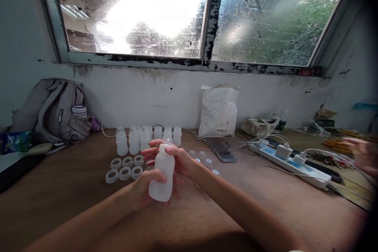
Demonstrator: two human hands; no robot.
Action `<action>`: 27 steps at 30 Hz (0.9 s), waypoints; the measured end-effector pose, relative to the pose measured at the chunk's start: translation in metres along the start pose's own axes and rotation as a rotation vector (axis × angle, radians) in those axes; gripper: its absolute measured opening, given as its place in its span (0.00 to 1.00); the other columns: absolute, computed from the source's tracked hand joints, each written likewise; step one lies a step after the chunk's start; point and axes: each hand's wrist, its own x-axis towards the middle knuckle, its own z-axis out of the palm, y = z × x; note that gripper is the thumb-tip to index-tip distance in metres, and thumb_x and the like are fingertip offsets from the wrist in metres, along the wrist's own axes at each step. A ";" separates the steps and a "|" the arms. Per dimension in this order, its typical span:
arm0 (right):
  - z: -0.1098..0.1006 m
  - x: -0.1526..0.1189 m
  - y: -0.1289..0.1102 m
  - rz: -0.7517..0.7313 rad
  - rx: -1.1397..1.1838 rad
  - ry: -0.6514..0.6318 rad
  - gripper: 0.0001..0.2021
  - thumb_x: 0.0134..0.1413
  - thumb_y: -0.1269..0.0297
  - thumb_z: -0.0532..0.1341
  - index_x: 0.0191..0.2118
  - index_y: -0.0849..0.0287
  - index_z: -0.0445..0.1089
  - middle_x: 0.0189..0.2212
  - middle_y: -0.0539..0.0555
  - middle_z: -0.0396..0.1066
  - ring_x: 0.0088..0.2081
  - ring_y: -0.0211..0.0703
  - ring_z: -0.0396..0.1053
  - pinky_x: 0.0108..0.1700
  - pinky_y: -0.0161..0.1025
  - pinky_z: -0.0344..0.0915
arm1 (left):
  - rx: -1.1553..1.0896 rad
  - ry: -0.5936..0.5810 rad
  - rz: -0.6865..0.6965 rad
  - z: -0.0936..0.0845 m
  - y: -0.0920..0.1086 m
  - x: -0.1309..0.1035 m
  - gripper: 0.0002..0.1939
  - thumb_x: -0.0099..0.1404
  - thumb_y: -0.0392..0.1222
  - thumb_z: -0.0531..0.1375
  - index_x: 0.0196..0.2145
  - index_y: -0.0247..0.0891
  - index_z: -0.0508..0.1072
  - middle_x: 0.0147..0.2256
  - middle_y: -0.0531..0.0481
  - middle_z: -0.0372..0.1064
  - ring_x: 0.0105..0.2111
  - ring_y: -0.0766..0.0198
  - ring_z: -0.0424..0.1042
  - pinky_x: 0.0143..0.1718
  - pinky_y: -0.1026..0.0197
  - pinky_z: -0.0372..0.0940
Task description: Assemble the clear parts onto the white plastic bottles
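A whitish translucent bottle (163,173) is tilted in front of me, held between both hands. My left hand (147,185) wraps round its lower body, thumb across the front. My right hand (177,159) is closed round the neck, just below a clear nipple-shaped top (167,138). Behind stand several similar bottles (134,141) in rows. Several translucent rings (125,173) lie on the brown table (73,212) left of my hands. To the right of my hands are several small clear pieces (208,163), partly hidden by my right arm.
A phone (226,154) lies before a white plastic bag (220,112). Further right are a power strip (313,173) with cables and a co-worker's blurred hand (362,153). At the left are a grey backpack (56,110) and a black flat object (20,167).
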 end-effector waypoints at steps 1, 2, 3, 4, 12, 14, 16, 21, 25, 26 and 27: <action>0.002 -0.001 -0.002 -0.012 -0.025 0.014 0.19 0.37 0.56 0.63 0.37 0.60 0.65 0.37 0.57 0.71 0.39 0.47 0.67 0.40 0.44 0.62 | 0.065 0.015 0.017 0.001 0.003 0.002 0.12 0.46 0.38 0.52 0.32 0.36 0.65 0.29 0.48 0.67 0.26 0.61 0.67 0.20 0.64 0.58; 0.003 -0.002 -0.003 -0.032 -0.069 0.059 0.16 0.37 0.56 0.63 0.34 0.60 0.65 0.34 0.56 0.72 0.37 0.47 0.68 0.39 0.43 0.62 | 0.176 0.086 0.065 -0.001 0.005 0.005 0.11 0.46 0.37 0.53 0.31 0.36 0.65 0.27 0.49 0.67 0.25 0.62 0.67 0.21 0.64 0.57; 0.004 -0.001 -0.004 -0.066 -0.134 0.128 0.14 0.37 0.58 0.63 0.30 0.60 0.64 0.31 0.55 0.72 0.35 0.45 0.68 0.38 0.41 0.62 | 0.316 0.200 0.140 -0.004 0.006 0.009 0.10 0.45 0.36 0.55 0.30 0.36 0.66 0.25 0.51 0.66 0.24 0.63 0.66 0.21 0.64 0.57; 0.004 -0.001 -0.004 -0.116 -0.209 0.212 0.12 0.37 0.59 0.64 0.28 0.60 0.64 0.29 0.54 0.72 0.34 0.44 0.68 0.37 0.40 0.62 | 0.468 0.341 0.235 -0.008 0.008 0.014 0.10 0.44 0.35 0.56 0.28 0.37 0.66 0.23 0.53 0.64 0.23 0.64 0.65 0.21 0.64 0.56; 0.003 0.002 -0.014 -0.153 -0.221 0.143 0.12 0.37 0.60 0.64 0.27 0.59 0.64 0.32 0.54 0.72 0.39 0.45 0.67 0.34 0.36 0.62 | 0.250 -0.069 0.007 -0.011 0.012 0.015 0.12 0.45 0.40 0.52 0.30 0.36 0.64 0.22 0.53 0.63 0.20 0.65 0.65 0.18 0.66 0.54; 0.002 0.002 -0.013 -0.116 -0.182 0.126 0.10 0.37 0.62 0.64 0.26 0.59 0.63 0.26 0.52 0.71 0.37 0.45 0.68 0.32 0.36 0.62 | 0.100 -0.132 -0.004 -0.006 0.004 0.014 0.14 0.44 0.41 0.52 0.32 0.36 0.63 0.23 0.54 0.63 0.20 0.67 0.65 0.19 0.66 0.56; 0.001 0.002 -0.010 -0.080 -0.176 0.162 0.09 0.37 0.65 0.63 0.25 0.60 0.62 0.21 0.51 0.69 0.33 0.44 0.68 0.29 0.35 0.61 | 0.100 -0.027 0.080 -0.004 -0.004 0.016 0.13 0.45 0.40 0.53 0.32 0.36 0.62 0.23 0.55 0.63 0.20 0.68 0.65 0.23 0.65 0.60; 0.000 0.005 -0.002 -0.128 -0.277 0.295 0.09 0.36 0.66 0.64 0.25 0.60 0.62 0.21 0.49 0.68 0.28 0.40 0.67 0.31 0.35 0.61 | 0.457 0.237 0.257 -0.015 -0.015 0.030 0.04 0.45 0.36 0.55 0.23 0.33 0.65 0.21 0.52 0.63 0.22 0.65 0.65 0.23 0.64 0.59; 0.003 0.006 0.007 -0.250 -0.437 0.368 0.10 0.37 0.63 0.64 0.27 0.59 0.63 0.24 0.49 0.67 0.29 0.39 0.66 0.31 0.35 0.61 | 0.654 0.443 0.430 -0.029 -0.026 0.039 0.04 0.45 0.33 0.57 0.23 0.35 0.65 0.19 0.53 0.62 0.20 0.65 0.61 0.19 0.64 0.55; 0.004 0.006 0.010 -0.271 -0.478 0.384 0.10 0.38 0.63 0.64 0.27 0.59 0.63 0.25 0.49 0.67 0.29 0.39 0.65 0.31 0.35 0.61 | 0.667 0.501 0.468 -0.032 -0.029 0.040 0.07 0.44 0.33 0.58 0.26 0.35 0.65 0.20 0.54 0.63 0.20 0.65 0.62 0.19 0.64 0.55; 0.004 0.006 0.014 -0.292 -0.516 0.401 0.10 0.39 0.62 0.63 0.27 0.59 0.63 0.25 0.50 0.67 0.29 0.39 0.65 0.31 0.35 0.61 | 0.674 0.551 0.496 -0.035 -0.032 0.041 0.11 0.43 0.33 0.59 0.29 0.36 0.65 0.22 0.53 0.64 0.21 0.63 0.62 0.20 0.63 0.56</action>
